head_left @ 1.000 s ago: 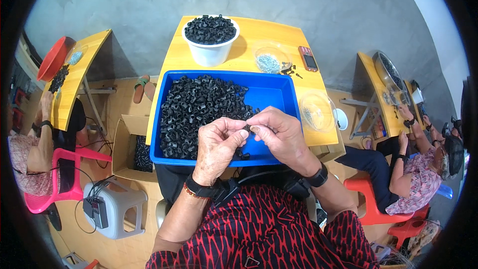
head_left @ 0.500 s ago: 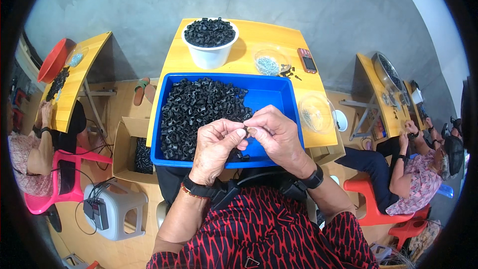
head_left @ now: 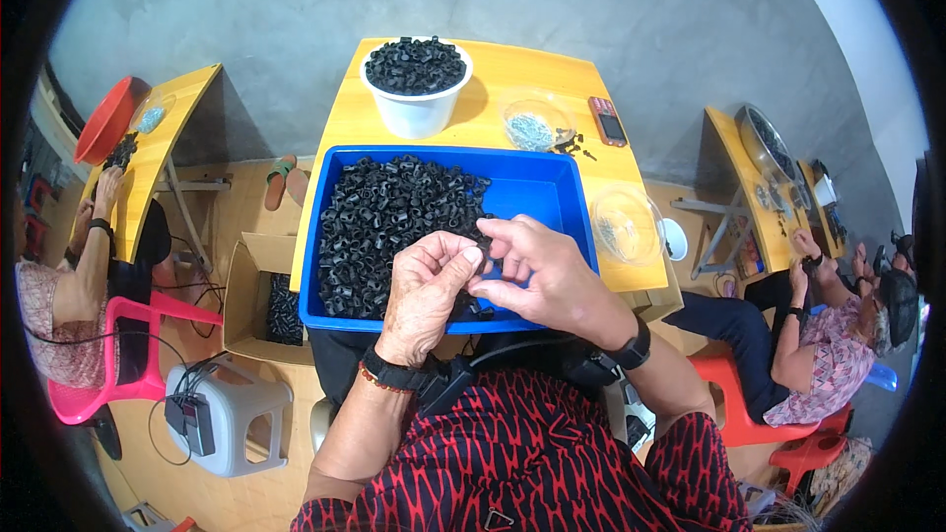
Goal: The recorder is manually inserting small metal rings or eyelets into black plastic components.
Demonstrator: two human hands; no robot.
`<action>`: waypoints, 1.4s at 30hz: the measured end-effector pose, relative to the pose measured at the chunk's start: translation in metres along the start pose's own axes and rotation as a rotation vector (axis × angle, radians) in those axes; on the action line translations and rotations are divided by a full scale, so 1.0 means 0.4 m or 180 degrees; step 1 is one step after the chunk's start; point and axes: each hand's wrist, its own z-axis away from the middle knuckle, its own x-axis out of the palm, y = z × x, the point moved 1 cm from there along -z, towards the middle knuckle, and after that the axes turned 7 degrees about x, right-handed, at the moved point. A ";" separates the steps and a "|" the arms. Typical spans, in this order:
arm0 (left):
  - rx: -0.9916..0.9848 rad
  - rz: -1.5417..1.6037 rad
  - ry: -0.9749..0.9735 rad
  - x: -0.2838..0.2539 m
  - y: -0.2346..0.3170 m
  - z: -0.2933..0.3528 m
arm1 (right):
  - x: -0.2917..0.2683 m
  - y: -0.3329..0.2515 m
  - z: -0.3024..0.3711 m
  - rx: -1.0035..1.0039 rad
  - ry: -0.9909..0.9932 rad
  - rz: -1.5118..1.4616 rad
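My left hand and my right hand meet fingertip to fingertip over the near edge of a blue tray. Between the fingers sits a small black plastic part, mostly hidden. The tray holds a heap of several black ring-shaped parts, piled on its left side. Both wrists wear dark bands.
The tray lies on a yellow table with a white bowl of black parts, two clear dishes of small metal pieces and a phone. A cardboard box and grey stool stand left. Other people work at side tables.
My hands stay together over the tray's near edge. The fingers have shifted slightly around the small part; nothing else has moved.
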 end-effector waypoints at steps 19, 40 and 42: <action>-0.0076 -0.0168 -0.0083 0.008 0.016 0.006 | 0.021 0.024 -0.016 -0.0568 0.0246 0.1059; 0.0514 -0.0915 0.0183 0.016 -0.005 0.007 | 0.022 0.020 0.001 -0.0860 0.0299 0.1550; 0.0554 -0.0922 0.0189 0.020 -0.002 0.010 | 0.027 0.020 0.002 -0.0886 0.0359 0.1698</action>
